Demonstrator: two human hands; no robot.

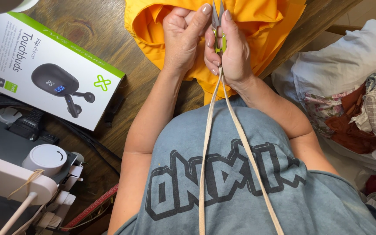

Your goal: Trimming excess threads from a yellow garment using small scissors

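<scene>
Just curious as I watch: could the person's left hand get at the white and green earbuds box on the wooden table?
Probably yes: the white and green earbuds box lies unobstructed beside the left hand, though that hand is pinching the orange fabric.

Left hand (181,37) curled into a fist, right hand (231,48) closed beside it, knuckles touching, both forearms angled inward

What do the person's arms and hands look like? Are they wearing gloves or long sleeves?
No gloves: the left hand and the right hand are bare. The fingernails have pale, shiny polish. The forearms are bare too, with no watch or bracelet. A grey-blue T-shirt with short sleeves and big dark outlined letters covers the upper arms.
</scene>
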